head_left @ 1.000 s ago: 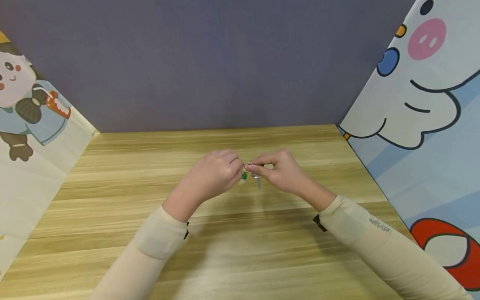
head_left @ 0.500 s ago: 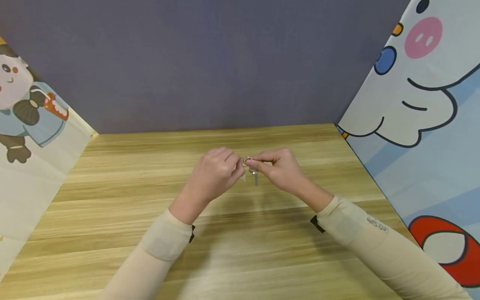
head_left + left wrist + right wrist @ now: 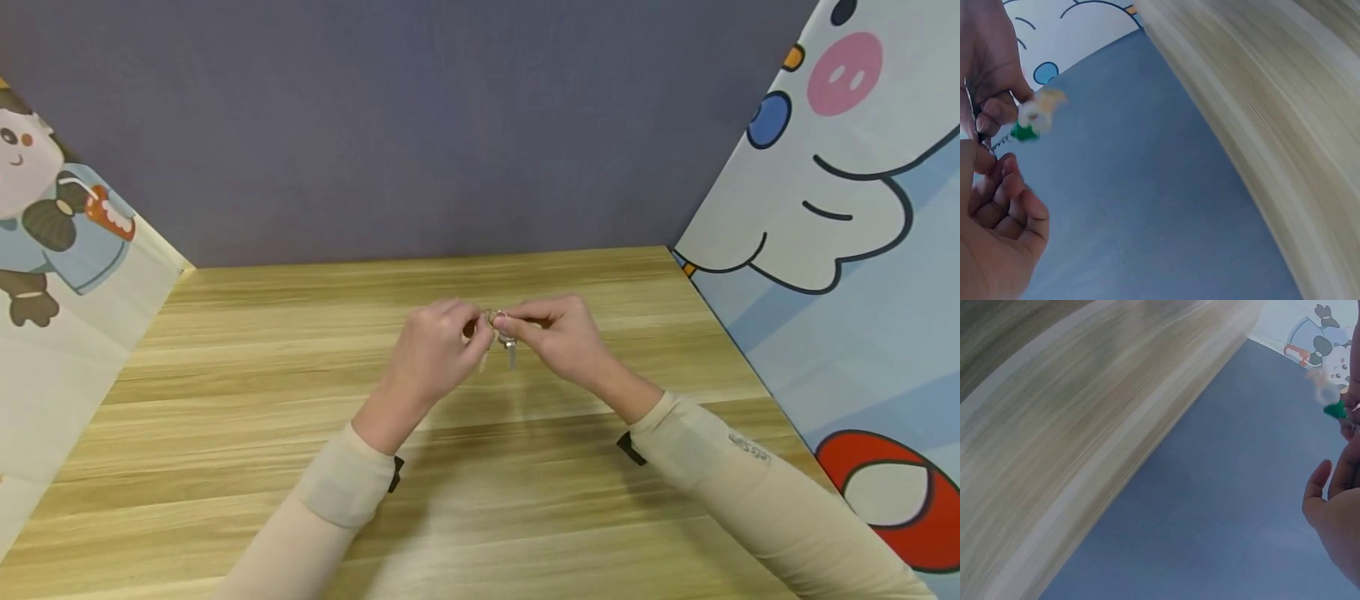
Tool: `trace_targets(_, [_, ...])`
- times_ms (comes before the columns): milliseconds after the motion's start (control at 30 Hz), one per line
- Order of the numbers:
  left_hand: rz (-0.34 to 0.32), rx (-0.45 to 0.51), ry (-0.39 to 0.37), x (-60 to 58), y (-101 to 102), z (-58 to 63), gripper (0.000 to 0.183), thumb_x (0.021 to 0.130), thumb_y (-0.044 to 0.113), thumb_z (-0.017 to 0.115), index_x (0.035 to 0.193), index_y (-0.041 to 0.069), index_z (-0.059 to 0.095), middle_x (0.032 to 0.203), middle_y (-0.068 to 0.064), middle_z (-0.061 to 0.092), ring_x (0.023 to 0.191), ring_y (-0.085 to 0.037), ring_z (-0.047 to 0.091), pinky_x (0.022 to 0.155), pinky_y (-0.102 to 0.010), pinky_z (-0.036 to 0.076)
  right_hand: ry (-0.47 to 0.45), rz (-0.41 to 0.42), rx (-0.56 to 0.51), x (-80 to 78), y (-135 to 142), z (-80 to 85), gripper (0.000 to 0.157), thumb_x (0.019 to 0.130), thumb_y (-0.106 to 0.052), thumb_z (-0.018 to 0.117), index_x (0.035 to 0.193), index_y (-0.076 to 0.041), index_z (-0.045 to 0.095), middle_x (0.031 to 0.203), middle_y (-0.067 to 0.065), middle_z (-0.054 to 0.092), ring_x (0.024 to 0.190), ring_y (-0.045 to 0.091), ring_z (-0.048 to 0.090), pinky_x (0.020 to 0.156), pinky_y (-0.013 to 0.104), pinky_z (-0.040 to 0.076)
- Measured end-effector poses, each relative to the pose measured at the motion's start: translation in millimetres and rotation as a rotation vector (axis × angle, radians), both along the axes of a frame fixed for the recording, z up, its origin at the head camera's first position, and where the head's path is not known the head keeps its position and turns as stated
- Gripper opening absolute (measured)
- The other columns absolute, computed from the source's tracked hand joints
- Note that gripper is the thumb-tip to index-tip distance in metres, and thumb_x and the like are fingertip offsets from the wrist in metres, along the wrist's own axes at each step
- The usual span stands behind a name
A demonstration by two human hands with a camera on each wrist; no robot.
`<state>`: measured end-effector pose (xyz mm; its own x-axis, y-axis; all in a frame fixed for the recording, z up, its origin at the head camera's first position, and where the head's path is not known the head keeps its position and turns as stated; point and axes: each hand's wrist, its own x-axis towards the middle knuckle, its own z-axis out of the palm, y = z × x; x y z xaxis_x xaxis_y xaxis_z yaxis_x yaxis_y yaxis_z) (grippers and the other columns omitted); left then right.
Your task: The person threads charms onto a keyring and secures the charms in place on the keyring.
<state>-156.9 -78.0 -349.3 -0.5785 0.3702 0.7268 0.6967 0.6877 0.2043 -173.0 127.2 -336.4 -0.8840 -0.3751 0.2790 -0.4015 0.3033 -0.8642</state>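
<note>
In the head view, my left hand [image 3: 437,346] and right hand [image 3: 566,337] meet above the table, fingertips almost touching. Thumb and finger of the right hand pinch a small metal key ring [image 3: 492,317], from which a silver key [image 3: 512,353] hangs. The left fingertips pinch the ring's other side, where a keychain charm attaches. In the left wrist view, the charm, with green, white and yellow parts [image 3: 1034,119], dangles blurred from a short chain [image 3: 1001,142]. The right wrist view shows the charm's green part [image 3: 1335,409] near the frame edge. Fingers hide part of the ring.
A wood-grain table [image 3: 480,500] lies under both hands. A grey-blue panel [image 3: 420,125] rises behind it. Cartoon-printed panels stand at the left [image 3: 67,375] and right [image 3: 825,350].
My left hand has turned and shifted slightly right, its thumb now nearer the ring. The green charm part, visible earlier in the head view, is now hidden there. The right hand stays nearly still.
</note>
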Motion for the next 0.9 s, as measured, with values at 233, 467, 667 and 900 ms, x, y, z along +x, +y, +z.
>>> trace_targets(233, [0.054,-0.236,0.171,-5.5,-8,0.9,0.014,0.1,0.016,0.07,0.094,0.012,0.082,0.093,-0.001,0.082,0.084,-0.021,0.076,0.076,-0.039,0.061,-0.007,0.06,0.122,-6.7,9,1.8,0.015,0.101,-0.013,0.074,0.105,-0.004,0.085,0.103,0.016,0.083,0.074,0.01,0.071,0.065,0.025,0.055])
trace_targets(467, [-0.04,-0.483,0.362,-9.8,-14,2.0,0.014,0.099,0.015,0.07,0.086,0.016,0.076,0.087,0.005,0.077,0.086,-0.016,0.07,0.084,-0.036,0.056,0.002,0.158,0.266,-12.6,15,2.6,0.014,0.1,-0.013,0.074,0.099,-0.007,0.086,0.095,0.01,0.084,0.065,0.01,0.061,0.059,0.024,0.048])
trace_targets(667, [-0.116,-0.406,0.22,-11.6,-14,3.6,0.011,0.094,0.012,0.072,0.084,0.016,0.076,0.083,0.006,0.076,0.083,-0.015,0.068,0.086,-0.039,0.053,0.019,0.198,0.286,-10.6,16,3.6,0.013,0.1,-0.013,0.074,0.099,-0.009,0.087,0.098,0.008,0.084,0.081,0.012,0.076,0.072,0.03,0.062])
trace_targets(900, [-0.086,-0.263,0.204,-11.6,-13,1.5,0.011,0.09,0.008,0.073,0.081,0.013,0.077,0.08,0.004,0.077,0.076,-0.015,0.067,0.083,-0.04,0.051,0.018,0.13,0.23,-10.1,12,3.9,0.014,0.1,-0.014,0.074,0.102,-0.007,0.086,0.104,0.011,0.084,0.092,0.019,0.08,0.079,0.032,0.062])
